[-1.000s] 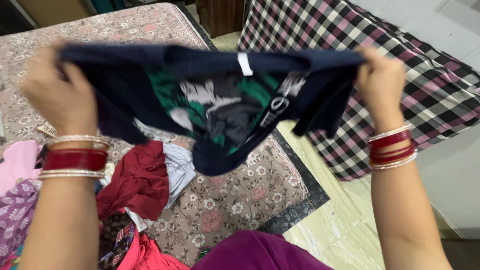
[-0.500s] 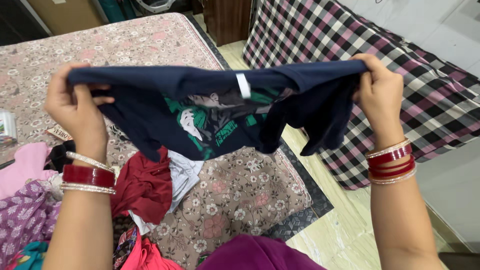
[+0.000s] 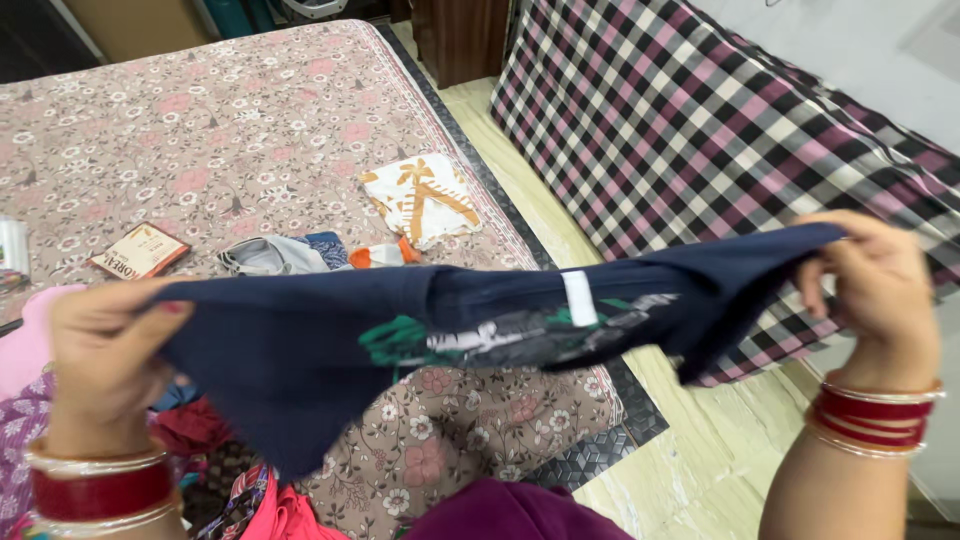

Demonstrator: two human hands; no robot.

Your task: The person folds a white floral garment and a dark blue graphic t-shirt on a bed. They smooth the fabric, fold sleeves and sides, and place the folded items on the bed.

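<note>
Navy T-shirt [image 3: 300,350] lower, flatter than before

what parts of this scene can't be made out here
- Head view: the print on the navy t-shirt is folded over on itself, so its picture is unreadable.
- The clothes pile is mostly covered by the shirt and the left hand.
- The right hand has fingertips tucked behind the fabric.
- The object at the left edge on the floral bedspread is cut off by the frame.
</note>
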